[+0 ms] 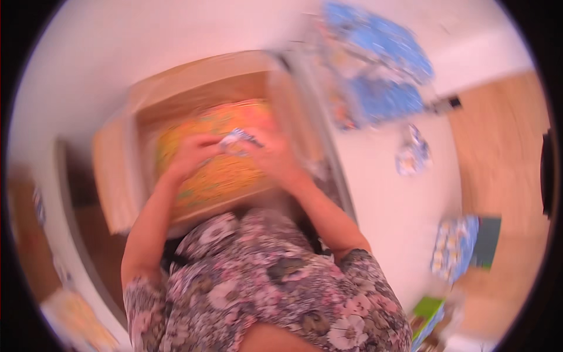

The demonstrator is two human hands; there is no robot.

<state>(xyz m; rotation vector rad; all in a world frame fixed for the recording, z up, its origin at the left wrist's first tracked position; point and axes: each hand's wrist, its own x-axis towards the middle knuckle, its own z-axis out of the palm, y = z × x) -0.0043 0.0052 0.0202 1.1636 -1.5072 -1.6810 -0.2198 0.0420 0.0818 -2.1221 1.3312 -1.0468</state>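
Observation:
A small crinkled white-and-blue packet [237, 141] is pinched between both my hands, above the inside of an open cardboard box. My left hand [196, 155] closes on its left end, and my right hand [272, 157] has its right side. Motion blur smears the fingertips, and I cannot make out what the packet contains. Beneath the hands, the cardboard box [114, 176] holds a mass of yellow, orange and green contents [226, 179], too blurred to tell apart. The box's flaps stand folded outward.
On the white table right of the box lie blue plastic packs [387, 100] and a crumpled white-and-blue wrapper [413, 152]. Farther down the right side are a blue patterned pack [454, 249] and a dark green flat piece [487, 242]. A grey edge [325, 129] runs beside the box.

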